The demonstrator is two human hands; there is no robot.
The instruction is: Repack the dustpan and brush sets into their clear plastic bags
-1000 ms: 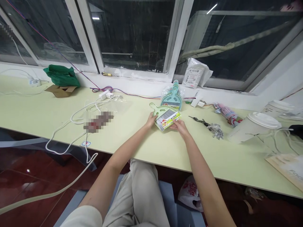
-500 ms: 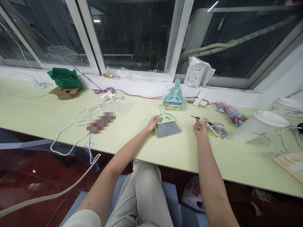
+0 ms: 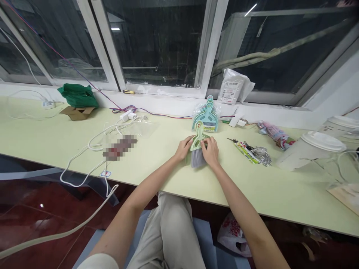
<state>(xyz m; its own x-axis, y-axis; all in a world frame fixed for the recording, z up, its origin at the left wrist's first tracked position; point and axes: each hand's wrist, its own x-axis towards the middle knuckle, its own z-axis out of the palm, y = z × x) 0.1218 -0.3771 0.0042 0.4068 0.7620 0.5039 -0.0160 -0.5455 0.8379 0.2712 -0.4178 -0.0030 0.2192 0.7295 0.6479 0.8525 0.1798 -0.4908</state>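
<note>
While the left hand (image 3: 183, 148) and right hand (image 3: 211, 150) pinch the green brush set (image 3: 197, 158), clear plastic (image 3: 216, 111) wraps blue sets (image 3: 208, 111) by the surface's (image 3: 151, 157) back edge. Their yellow label (image 3: 209, 129) (tiny print) is illegible.

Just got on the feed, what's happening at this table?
A person has both hands on a light green dustpan and brush set: the left hand at its left edge, the right hand over its right side, with the grey bristles pointing toward the person. A printed card lies off to the right, beside a bunch of silvery metal pieces. Behind the hands, a stack of blue-green dustpan sets stands against the wall.
</note>
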